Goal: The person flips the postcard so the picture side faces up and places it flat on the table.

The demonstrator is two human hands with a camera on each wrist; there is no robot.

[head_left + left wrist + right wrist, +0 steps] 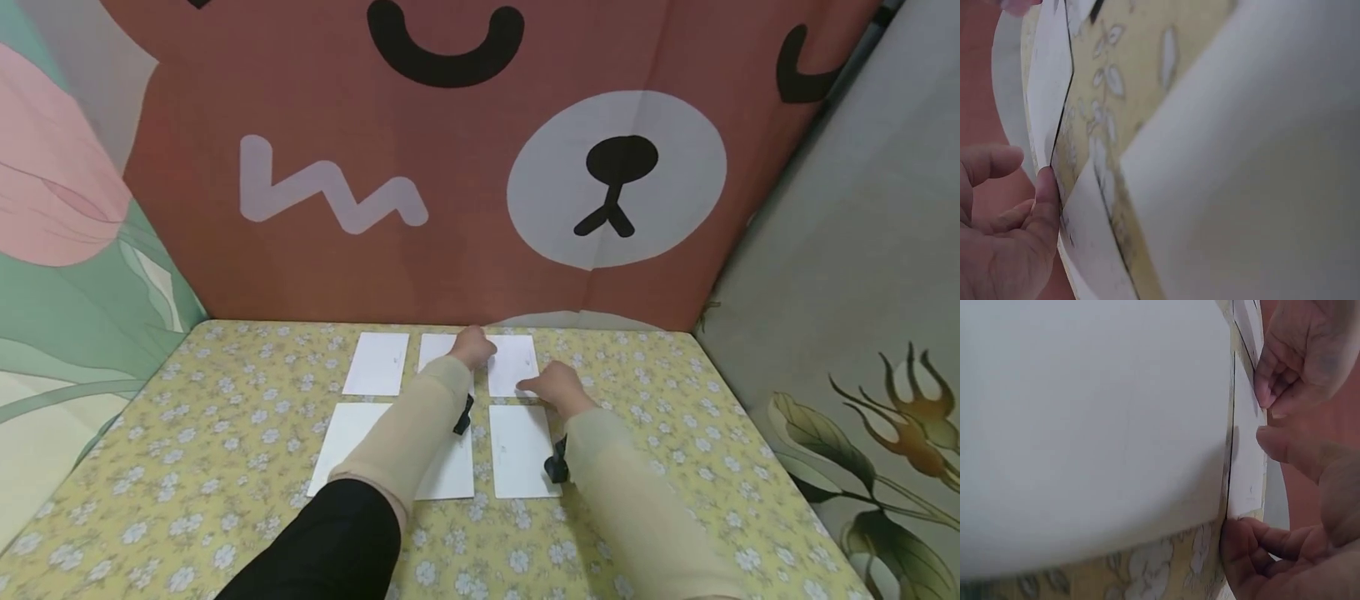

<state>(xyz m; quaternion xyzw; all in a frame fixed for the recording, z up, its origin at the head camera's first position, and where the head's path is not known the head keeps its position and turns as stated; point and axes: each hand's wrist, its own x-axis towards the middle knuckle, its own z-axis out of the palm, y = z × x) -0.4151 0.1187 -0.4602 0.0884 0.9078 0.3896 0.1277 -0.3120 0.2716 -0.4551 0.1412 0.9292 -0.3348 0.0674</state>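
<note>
Flat white paper cards lie in two rows on the tabletop. My left hand (472, 347) reaches to the back row, fingertips at the left edge of the back right card (512, 354), beside the partly covered back middle card (435, 346). In the left wrist view, its bent finger (1047, 190) touches that card's corner, another digit held apart. My right hand (558, 386) is at the same card's near right corner. Its curled fingers (1238, 540) touch the corner, and the thumb (1272, 440) stands apart over the card. Faint small print shows on the card.
The back left card (373, 367) and front right card (525, 454) lie flat. More white paper (348, 425) shows around my left forearm, which hides its middle. A yellow flowered cloth (225, 433) covers the table. Behind stands a reddish-brown backdrop (465, 275) with a cartoon face.
</note>
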